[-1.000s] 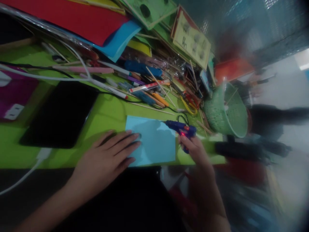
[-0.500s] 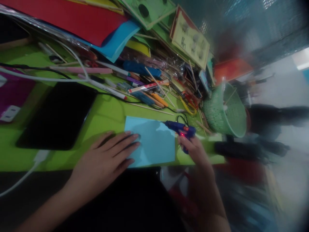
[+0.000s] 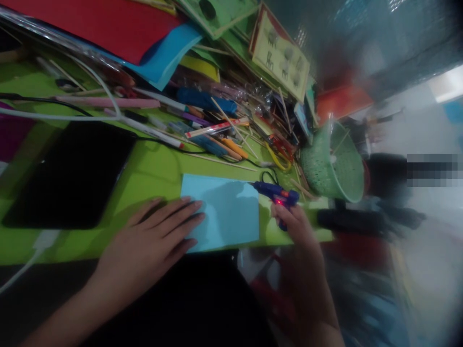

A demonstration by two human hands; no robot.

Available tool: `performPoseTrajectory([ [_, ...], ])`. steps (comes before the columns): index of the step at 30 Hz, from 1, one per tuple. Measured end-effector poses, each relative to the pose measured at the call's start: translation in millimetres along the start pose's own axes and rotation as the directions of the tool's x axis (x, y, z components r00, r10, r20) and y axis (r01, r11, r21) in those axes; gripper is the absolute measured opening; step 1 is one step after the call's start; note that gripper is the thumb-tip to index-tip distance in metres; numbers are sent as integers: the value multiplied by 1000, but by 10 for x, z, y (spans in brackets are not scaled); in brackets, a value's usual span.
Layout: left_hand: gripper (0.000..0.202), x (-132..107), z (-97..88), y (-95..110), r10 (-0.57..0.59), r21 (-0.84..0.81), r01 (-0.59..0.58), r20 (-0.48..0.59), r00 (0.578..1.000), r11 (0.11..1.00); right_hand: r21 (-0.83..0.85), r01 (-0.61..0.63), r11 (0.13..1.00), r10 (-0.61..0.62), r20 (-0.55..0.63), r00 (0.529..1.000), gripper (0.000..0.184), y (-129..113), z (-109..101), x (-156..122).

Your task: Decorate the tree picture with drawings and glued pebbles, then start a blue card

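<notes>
A light blue sheet of paper (image 3: 226, 217) lies flat near the front edge of the green table. My left hand (image 3: 159, 226) rests with its fingers spread, the fingertips on the paper's left side. A dark blue glue gun (image 3: 277, 191) with a small red light is gripped in my right hand (image 3: 294, 221). Its nozzle points left, at the upper right corner of the paper. Whether the tip touches the sheet I cannot tell.
A black tablet (image 3: 72, 176) with a white cable lies on the left. Pens, sticks and yellow-handled scissors (image 3: 278, 156) clutter the back. A green basket (image 3: 334, 164) stands at the right. Red sheets (image 3: 90, 26) lie at the far left.
The glue gun has moved slightly right along the paper's upper edge, so its nozzle is now at the corner. My left hand stays flat on the paper. The whole view has shifted a little.
</notes>
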State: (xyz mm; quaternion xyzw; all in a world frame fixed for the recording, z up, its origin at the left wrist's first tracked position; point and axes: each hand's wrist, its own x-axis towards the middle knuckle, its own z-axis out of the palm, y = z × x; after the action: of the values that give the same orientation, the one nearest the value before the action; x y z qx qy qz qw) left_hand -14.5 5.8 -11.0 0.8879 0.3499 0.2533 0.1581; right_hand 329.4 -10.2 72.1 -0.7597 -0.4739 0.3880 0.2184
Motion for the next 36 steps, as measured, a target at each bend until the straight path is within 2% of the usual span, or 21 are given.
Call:
performPoseTrajectory([
  [7,39,3,-7,-2,2,3,-2,-2,1000,1000,-38,-27,999,29,30,999,42,-115,74,35],
  [18,39,9,-12,1,15,21,-15,-2,1000,1000,-31,3,1000,-3,3,1000,44,-36,23,8],
  [24,40,13,-23,6,20,31,-20,2,1000,999,-56,-18,998,21,64,998,43,-142,97,49],
  [32,40,24,-21,-4,30,44,-30,-2,1000,999,-13,-15,1000,14,-43,999,44,31,-44,-15],
  [36,40,19,-14,-7,30,35,-30,-8,1000,999,59,16,998,-14,-45,999,42,82,-96,-47],
])
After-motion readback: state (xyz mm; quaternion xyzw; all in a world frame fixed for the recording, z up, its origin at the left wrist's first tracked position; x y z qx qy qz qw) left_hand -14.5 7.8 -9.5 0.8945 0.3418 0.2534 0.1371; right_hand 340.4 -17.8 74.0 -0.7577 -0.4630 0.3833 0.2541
